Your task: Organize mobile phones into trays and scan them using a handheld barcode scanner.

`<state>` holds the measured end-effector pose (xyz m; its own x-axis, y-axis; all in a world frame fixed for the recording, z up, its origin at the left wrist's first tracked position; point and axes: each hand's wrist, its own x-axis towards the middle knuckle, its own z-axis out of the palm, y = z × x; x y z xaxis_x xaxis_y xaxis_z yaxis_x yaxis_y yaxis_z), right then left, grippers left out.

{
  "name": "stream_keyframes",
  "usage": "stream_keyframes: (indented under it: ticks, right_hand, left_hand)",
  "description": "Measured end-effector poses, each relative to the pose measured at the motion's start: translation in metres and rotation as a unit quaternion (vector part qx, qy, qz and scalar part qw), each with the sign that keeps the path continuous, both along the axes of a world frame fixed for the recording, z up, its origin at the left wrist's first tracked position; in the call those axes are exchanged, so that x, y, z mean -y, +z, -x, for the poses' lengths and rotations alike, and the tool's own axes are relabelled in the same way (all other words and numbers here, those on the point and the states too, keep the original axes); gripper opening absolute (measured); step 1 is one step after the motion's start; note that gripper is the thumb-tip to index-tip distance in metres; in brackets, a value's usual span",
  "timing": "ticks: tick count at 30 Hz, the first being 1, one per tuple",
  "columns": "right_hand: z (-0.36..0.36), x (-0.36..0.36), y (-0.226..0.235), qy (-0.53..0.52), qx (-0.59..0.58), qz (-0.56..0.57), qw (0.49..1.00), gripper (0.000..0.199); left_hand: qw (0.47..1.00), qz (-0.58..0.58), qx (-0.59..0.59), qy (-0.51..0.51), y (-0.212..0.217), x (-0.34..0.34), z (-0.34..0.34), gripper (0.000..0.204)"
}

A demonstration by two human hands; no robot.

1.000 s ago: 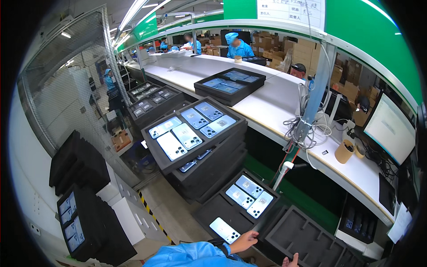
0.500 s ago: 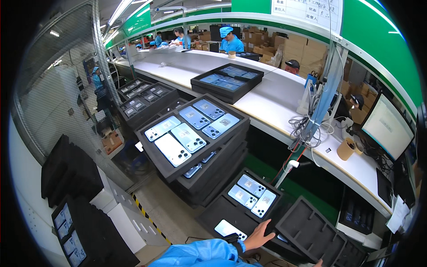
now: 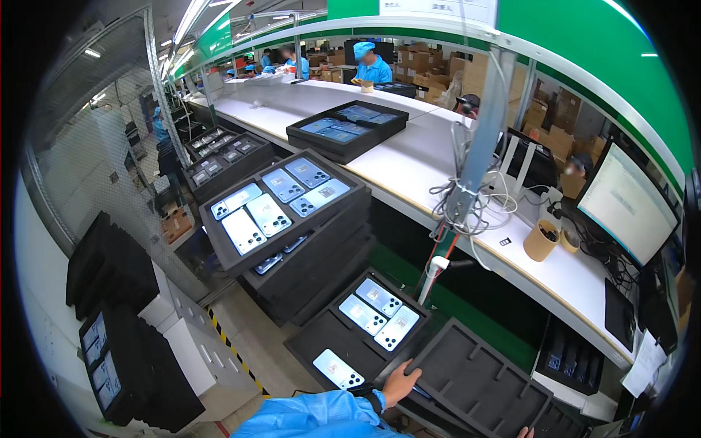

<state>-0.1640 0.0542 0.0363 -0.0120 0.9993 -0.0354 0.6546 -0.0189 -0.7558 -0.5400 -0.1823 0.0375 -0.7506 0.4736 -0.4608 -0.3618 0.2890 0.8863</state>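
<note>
The left hand has its grip clamped on the near corner of an empty black foam tray, fingers laid over the rim. Only the fingertips of the right hand show at that tray's lower edge; I cannot tell its grip. Touching the tray's left side lies a second tray holding four phones. Beyond it stands a tall tray stack, with the white bench behind.

Bright blue sleeve — dark wristband

phones in tray, empty tray right
</note>
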Motion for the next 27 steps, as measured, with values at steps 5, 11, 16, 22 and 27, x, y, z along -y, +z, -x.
stream_keyframes:
  ticks: [5, 11, 16, 22, 27]
  right_hand:
    - [0.021, -0.016, 0.002, 0.042, -0.037, -0.011, 0.998, 0.060]
    - [-0.013, -0.036, -0.008, 0.132, -0.084, 0.193, 0.969, 0.064]
    - [0.002, -0.007, 0.063, 0.093, -0.181, 0.317, 0.926, 0.066]
    - [-0.021, -0.018, -0.007, 0.066, -0.406, 0.326, 0.851, 0.060]
    - [0.000, -0.014, 0.011, 0.094, -0.350, 0.320, 0.875, 0.058]
  left_hand:
    - [0.995, 0.021, 0.006, 0.095, 0.017, -0.003, -0.013, 0.055]
    - [0.964, -0.074, 0.090, 0.237, -0.010, -0.007, -0.028, 0.052]
    - [0.969, -0.045, 0.070, 0.233, -0.010, -0.008, -0.032, 0.054]
    - [0.989, 0.003, 0.010, 0.146, 0.001, -0.004, -0.016, 0.059]
    - [0.979, -0.034, 0.131, 0.154, 0.021, 0.008, -0.007, 0.055]
